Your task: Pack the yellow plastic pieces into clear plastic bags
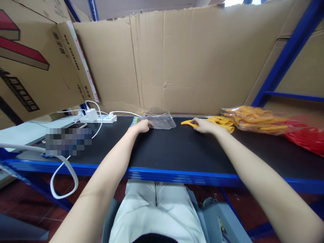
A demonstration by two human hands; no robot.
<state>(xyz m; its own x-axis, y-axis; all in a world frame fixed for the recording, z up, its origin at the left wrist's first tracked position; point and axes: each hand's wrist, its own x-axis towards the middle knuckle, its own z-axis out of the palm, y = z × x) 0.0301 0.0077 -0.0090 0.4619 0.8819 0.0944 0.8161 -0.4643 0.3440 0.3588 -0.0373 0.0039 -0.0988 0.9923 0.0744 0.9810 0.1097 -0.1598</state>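
Note:
My left hand (144, 126) is at a clear plastic bag (163, 122) lying at the back of the black tabletop, its fingers curled onto the near side. A coloured printed strip (133, 121) shows at the bag's left end. To the right, my right hand (201, 125) has its fingers closed around a slim yellow-orange plastic piece (186, 123), whose tip sticks out leftward. More yellow-orange pieces (225, 124) with rounded, looped ends lie just beyond that wrist. What kind of article they are I cannot make out.
A clear bag full of yellow-orange pieces (253, 118) and red plastic-wrapped items (306, 135) lie at the right. On the left are a power strip (110, 118), a charger (91, 115) and a hanging white cable (73, 175). Cardboard (189, 64) walls the back; a blue rail (177, 174) edges the front.

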